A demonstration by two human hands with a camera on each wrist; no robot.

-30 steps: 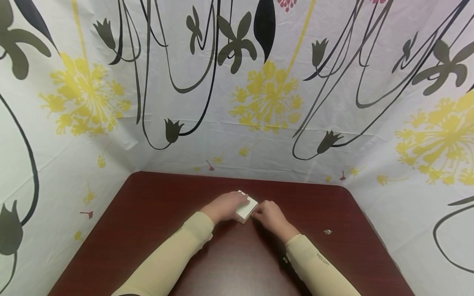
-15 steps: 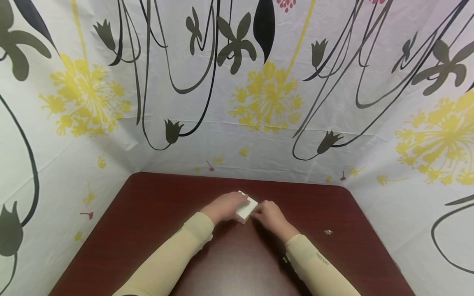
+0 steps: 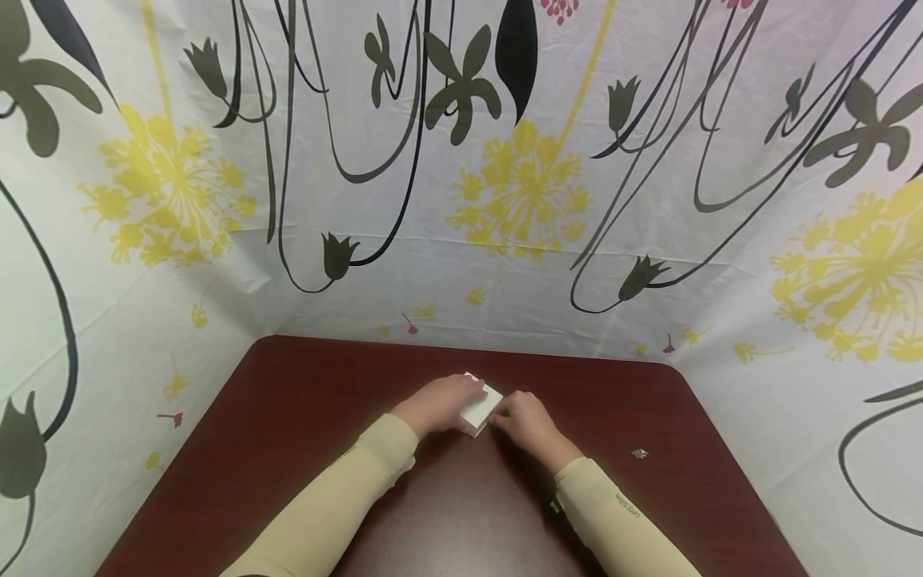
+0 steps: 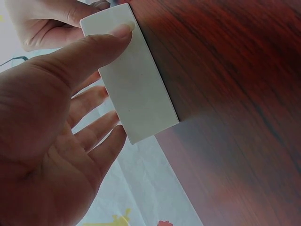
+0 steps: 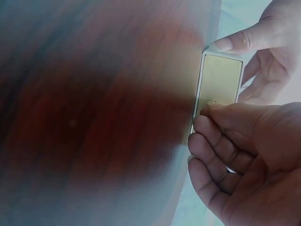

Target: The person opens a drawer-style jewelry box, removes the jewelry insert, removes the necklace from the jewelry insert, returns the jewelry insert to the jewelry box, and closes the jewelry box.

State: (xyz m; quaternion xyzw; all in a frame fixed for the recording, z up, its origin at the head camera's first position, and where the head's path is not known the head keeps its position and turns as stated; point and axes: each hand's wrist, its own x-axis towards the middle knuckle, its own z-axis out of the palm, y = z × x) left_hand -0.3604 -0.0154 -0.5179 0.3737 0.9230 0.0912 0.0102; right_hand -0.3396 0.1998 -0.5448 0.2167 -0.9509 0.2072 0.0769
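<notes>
My left hand (image 3: pixel 441 402) grips a small white box (image 3: pixel 479 407) above the red-brown table, thumb along one side and fingers behind. In the left wrist view, the left thumb (image 4: pixel 96 52) lies on the box's white side (image 4: pixel 141 94). A gold-coloured end panel (image 5: pixel 221 77), framed by the white rim, shows in the right wrist view, with a tiny dark spot on it. My right hand (image 3: pixel 530 421) has curled fingers, its thumb tip and forefinger together at that panel. Whether they pinch something small there is hidden.
A small silvery piece (image 3: pixel 639 453) lies on the table (image 3: pixel 324 377), right of the right hand. White cloth (image 3: pixel 404 200) printed with flowers hangs around the table's back and sides. Something small and dark with a green mark (image 3: pixel 554 506) shows beside the right sleeve.
</notes>
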